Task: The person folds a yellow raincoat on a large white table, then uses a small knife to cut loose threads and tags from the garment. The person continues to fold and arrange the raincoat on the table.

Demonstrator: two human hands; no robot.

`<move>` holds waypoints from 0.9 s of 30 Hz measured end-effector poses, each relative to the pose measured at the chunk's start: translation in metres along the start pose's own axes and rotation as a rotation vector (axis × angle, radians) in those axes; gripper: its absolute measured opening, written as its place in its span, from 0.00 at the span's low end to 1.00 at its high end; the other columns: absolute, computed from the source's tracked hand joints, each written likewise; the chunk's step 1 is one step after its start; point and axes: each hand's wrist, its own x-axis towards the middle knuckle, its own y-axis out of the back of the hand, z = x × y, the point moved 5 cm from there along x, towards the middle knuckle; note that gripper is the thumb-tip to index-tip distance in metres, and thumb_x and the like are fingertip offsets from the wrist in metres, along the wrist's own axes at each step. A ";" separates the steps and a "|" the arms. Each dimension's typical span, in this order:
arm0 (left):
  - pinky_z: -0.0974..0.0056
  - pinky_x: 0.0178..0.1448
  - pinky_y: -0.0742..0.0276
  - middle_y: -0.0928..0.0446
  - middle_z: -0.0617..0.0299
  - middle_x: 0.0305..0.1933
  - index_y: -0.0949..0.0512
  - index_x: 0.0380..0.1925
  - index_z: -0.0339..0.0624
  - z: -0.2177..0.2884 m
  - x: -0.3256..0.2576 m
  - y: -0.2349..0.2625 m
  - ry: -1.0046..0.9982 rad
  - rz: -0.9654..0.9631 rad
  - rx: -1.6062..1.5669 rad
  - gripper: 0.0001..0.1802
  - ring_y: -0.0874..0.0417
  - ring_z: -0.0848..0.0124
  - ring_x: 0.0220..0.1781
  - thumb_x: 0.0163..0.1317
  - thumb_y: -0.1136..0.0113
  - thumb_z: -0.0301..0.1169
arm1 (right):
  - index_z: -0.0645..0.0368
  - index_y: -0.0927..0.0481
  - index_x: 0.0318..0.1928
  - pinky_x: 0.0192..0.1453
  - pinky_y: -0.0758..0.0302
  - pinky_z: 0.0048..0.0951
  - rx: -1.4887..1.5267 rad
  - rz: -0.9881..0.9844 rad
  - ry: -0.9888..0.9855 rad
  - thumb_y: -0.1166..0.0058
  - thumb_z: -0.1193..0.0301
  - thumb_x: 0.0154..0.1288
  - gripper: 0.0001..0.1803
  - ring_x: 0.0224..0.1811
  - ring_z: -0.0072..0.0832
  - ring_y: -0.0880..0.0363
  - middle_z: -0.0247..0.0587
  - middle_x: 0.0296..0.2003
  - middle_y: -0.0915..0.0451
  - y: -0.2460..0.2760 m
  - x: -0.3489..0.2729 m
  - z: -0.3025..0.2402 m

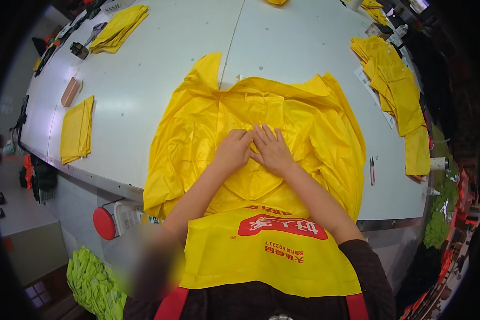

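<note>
A shiny yellow garment (325,138), thin and creased, is spread over the table in front of me, its lower part hanging toward my body. My left hand (233,151) rests on its middle with the fingers bent and drawn together, seeming to pinch the cloth; the fingertips are partly hidden. Right beside it, my right hand (272,151) lies palm down with the fingers stretched and a little apart, pressing on the same cloth. The two hands meet at the fingertips and thumb.
Folded yellow pieces (77,130) lie at the left, with another stack (120,26) farther back. A pile of yellow cloth (392,80) runs along the right edge. Pink-handled snips (372,172) and a pink box (70,92) sit on the white table (122,128). A red stool (104,223) stands below.
</note>
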 end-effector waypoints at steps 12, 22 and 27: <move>0.59 0.58 0.35 0.29 0.48 0.50 0.30 0.49 0.35 -0.011 -0.012 -0.009 -0.054 -0.072 -0.152 0.19 0.30 0.54 0.53 0.58 0.46 0.31 | 0.57 0.27 0.39 0.61 0.42 0.50 0.204 -0.177 0.431 0.45 0.68 0.54 0.12 0.61 0.43 0.39 0.48 0.53 0.32 0.049 -0.074 -0.032; 0.68 0.59 0.35 0.27 0.63 0.52 0.30 0.51 0.35 -0.066 0.000 -0.019 0.507 -0.568 -1.208 0.25 0.27 0.70 0.53 0.67 0.61 0.46 | 0.64 0.30 0.32 0.36 0.28 0.47 0.377 0.014 -0.482 0.56 0.67 0.62 0.10 0.31 0.50 0.23 0.55 0.27 0.23 0.008 -0.009 0.031; 0.62 0.45 0.27 0.22 0.55 0.37 0.27 0.44 0.40 -0.046 -0.007 0.010 0.339 -0.263 -0.251 0.20 0.21 0.62 0.40 0.56 0.43 0.42 | 0.62 0.31 0.34 0.36 0.26 0.46 0.212 -0.133 -0.529 0.56 0.67 0.61 0.10 0.32 0.50 0.22 0.54 0.29 0.23 0.002 -0.002 0.025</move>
